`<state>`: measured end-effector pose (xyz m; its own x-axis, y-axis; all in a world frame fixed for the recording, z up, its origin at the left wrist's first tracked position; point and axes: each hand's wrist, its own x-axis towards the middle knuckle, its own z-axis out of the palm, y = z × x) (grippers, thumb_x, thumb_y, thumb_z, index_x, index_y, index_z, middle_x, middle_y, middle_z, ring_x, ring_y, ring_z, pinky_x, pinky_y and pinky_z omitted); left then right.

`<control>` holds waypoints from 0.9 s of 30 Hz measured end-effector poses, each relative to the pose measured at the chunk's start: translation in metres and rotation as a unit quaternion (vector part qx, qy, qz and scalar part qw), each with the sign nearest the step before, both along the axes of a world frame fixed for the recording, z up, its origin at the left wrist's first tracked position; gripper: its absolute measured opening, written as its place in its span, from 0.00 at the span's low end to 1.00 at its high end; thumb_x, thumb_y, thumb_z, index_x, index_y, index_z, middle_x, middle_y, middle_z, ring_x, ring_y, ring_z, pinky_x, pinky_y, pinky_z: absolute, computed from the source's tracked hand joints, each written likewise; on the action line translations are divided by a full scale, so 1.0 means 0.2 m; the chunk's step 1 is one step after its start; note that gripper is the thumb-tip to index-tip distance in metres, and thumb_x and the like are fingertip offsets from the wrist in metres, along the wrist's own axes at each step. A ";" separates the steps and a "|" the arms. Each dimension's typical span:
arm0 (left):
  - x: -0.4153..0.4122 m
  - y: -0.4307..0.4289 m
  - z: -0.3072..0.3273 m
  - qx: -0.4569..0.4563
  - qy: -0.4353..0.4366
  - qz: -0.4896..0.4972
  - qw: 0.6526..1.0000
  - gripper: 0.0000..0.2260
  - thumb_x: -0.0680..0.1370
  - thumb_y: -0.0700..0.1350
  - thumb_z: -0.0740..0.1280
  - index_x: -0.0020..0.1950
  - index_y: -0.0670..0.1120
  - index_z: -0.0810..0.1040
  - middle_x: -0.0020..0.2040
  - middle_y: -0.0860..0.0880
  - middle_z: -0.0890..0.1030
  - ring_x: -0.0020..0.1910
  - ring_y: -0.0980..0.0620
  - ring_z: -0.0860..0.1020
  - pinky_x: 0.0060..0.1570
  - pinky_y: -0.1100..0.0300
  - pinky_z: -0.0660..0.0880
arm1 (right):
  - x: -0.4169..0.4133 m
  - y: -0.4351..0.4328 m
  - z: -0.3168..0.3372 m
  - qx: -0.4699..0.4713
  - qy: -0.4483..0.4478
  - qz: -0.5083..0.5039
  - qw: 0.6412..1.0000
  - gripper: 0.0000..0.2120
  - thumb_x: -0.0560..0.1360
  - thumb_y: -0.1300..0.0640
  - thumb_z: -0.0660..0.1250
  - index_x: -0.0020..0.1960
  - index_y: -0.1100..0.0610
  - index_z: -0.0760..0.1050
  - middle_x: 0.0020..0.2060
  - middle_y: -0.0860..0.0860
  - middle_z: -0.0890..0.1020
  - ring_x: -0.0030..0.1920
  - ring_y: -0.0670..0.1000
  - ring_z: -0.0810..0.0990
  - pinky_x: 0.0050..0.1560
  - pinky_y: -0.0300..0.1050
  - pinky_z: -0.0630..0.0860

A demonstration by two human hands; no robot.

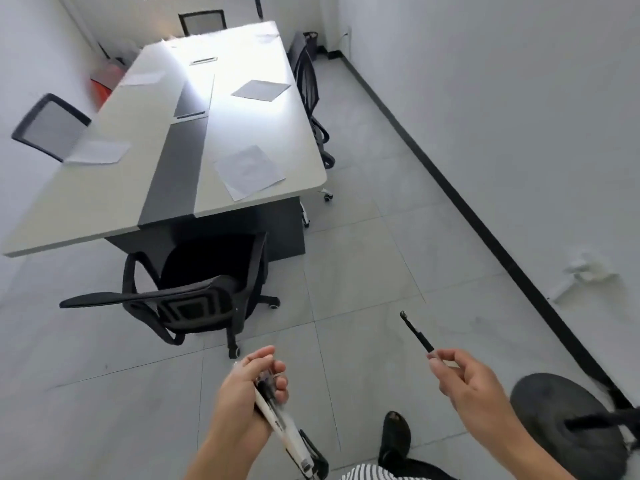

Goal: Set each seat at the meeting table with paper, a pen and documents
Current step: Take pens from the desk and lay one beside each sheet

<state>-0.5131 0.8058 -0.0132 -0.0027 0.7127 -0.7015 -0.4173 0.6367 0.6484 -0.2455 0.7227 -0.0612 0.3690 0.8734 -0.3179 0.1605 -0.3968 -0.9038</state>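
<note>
My left hand [254, 386] is curled round a bunch of pens [282, 426] at 6 o'clock; my right hand [471, 384] pinches one black pen [417, 332] by its end, tip pointing to 11. The table [104, 202] lies toward 11 o'clock with paper sheets [247, 171] at the seats (five I can count). A chair [194, 289] stands at its near end.

White walls [485, 81], grey tiled floor [363, 265]
</note>
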 end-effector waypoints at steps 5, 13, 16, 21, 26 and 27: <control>0.06 0.32 0.03 0.021 -0.001 0.045 0.999 0.06 0.78 0.35 0.60 0.52 0.40 0.75 0.31 0.44 0.76 0.22 0.51 0.72 0.20 0.63 0.70 | 0.10 0.53 0.05 0.005 0.001 0.073 0.997 0.06 0.78 0.56 0.65 0.46 0.55 0.80 0.27 0.50 0.66 0.23 0.42 0.62 0.25 0.30 0.61; -0.04 0.74 -0.03 -0.007 -0.021 0.112 0.993 0.06 0.79 0.36 0.60 0.52 0.41 0.74 0.31 0.43 0.76 0.22 0.51 0.72 0.18 0.62 0.69 | 0.04 1.20 0.04 0.000 0.014 0.157 0.988 0.08 0.78 0.56 0.65 0.43 0.58 0.79 0.27 0.51 0.63 0.30 0.51 0.60 0.31 0.44 0.57; -0.13 0.98 -0.06 -0.003 -0.019 0.123 0.992 0.05 0.79 0.36 0.60 0.52 0.40 0.75 0.31 0.42 0.76 0.23 0.50 0.72 0.18 0.63 0.69 | -0.06 1.43 -0.01 -0.009 0.013 0.167 0.986 0.09 0.78 0.56 0.66 0.42 0.60 0.79 0.27 0.51 0.64 0.31 0.52 0.60 0.32 0.44 0.57; -0.32 1.45 -0.04 0.011 -0.028 0.122 0.992 0.06 0.79 0.36 0.61 0.53 0.40 0.75 0.33 0.42 0.75 0.24 0.51 0.72 0.19 0.63 0.69 | -0.25 1.84 -0.02 -0.024 0.015 0.160 0.987 0.09 0.78 0.60 0.65 0.42 0.63 0.78 0.25 0.51 0.67 0.26 0.47 0.64 0.26 0.34 0.62; -0.46 1.88 0.03 0.032 -0.032 0.099 0.994 0.06 0.79 0.37 0.60 0.55 0.40 0.75 0.32 0.43 0.76 0.24 0.51 0.72 0.20 0.64 0.69 | -0.40 2.23 0.07 -0.015 0.007 0.158 0.987 0.09 0.78 0.59 0.65 0.42 0.62 0.79 0.24 0.50 0.70 0.26 0.47 0.65 0.29 0.37 0.63; -0.48 1.95 0.03 0.030 -0.030 0.099 0.994 0.07 0.79 0.37 0.60 0.55 0.40 0.75 0.32 0.43 0.76 0.24 0.51 0.72 0.20 0.64 0.70 | -0.42 2.29 0.06 -0.015 0.005 0.152 0.988 0.09 0.78 0.58 0.65 0.41 0.61 0.79 0.24 0.50 0.71 0.27 0.48 0.65 0.30 0.40 0.63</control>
